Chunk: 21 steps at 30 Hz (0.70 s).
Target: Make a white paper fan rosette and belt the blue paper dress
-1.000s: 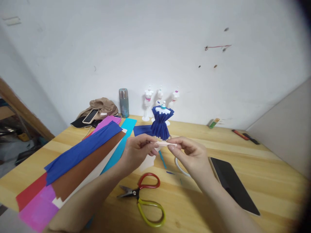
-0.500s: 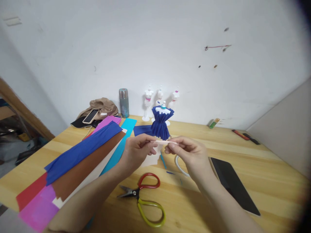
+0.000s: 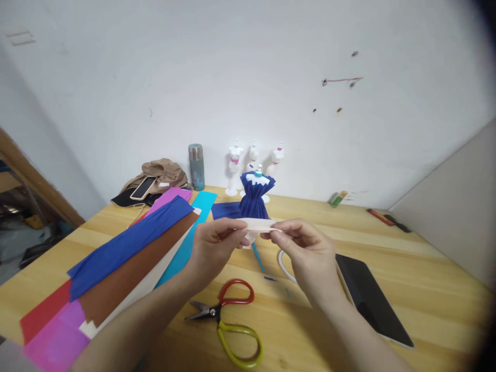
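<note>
Between both hands stretches a pale, whitish strip of crepe paper [image 3: 259, 225] with a folded edge. My left hand [image 3: 217, 243] pinches its left end, and my right hand [image 3: 304, 248] pinches the right end, thumbs toward me. Just behind the strip stands a small dress form in a pleated dark blue dress [image 3: 254, 199], its lower part hidden by the strip. Below the hands lie scissors [image 3: 217, 315] with one red and one yellow handle, blades apart and pointing left. Partly covered by my right hand is a white ring [image 3: 284, 266], perhaps a tape roll.
Several coloured crepe paper sheets [image 3: 132, 253] lie overlapped at the left. Behind are a flask [image 3: 197, 168], a phone [image 3: 143, 188] on a brown cloth bag [image 3: 165, 173], and three bare white dress forms [image 3: 234, 157]. A black tablet [image 3: 372, 299] and a glue stick [image 3: 338, 199] lie rightward.
The pale strip has tilted so that more of its flat face shows, and less pale paper hangs below it. Both hands keep their pinch, and the view has shifted slightly.
</note>
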### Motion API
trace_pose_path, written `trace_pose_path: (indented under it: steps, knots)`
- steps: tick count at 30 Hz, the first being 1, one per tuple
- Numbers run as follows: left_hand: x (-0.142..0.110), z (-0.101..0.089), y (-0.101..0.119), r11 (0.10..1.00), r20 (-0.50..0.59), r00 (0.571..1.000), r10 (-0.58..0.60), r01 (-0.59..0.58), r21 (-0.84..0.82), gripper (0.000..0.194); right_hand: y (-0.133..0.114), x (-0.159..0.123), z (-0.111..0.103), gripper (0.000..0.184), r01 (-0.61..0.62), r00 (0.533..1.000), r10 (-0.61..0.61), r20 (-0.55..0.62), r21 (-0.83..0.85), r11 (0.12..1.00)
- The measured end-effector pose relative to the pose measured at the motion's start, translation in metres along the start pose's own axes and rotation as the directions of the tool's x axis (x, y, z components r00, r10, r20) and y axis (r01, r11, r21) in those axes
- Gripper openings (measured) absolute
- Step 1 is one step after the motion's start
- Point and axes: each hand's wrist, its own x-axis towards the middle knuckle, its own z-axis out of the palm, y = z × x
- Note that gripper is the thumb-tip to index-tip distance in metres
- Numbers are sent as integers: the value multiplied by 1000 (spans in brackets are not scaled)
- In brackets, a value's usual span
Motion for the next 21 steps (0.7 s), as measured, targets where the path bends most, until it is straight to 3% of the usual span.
trace_pose_path:
  steps: [4, 13, 18, 21]
  knots:
    - [-1, -1, 0, 999, 15, 1000, 27, -28, 37, 13, -8, 1, -1, 16, 1, 1000, 1, 24, -93, 996]
    - [-2, -2, 1, 977, 11, 988, 153, -153, 146, 6, -7, 3, -5, 19, -59, 993, 63, 101, -37, 998]
    - [-1, -2, 4, 938, -5, 960, 280, -273, 214, 7, 0, 3, -6, 15, 12, 998, -12, 57, 3, 1000]
    - [-1, -2, 3, 950, -3, 964, 264, -260, 176, 5, 4, 2, -6, 13, 36, 999, -37, 26, 50, 998]
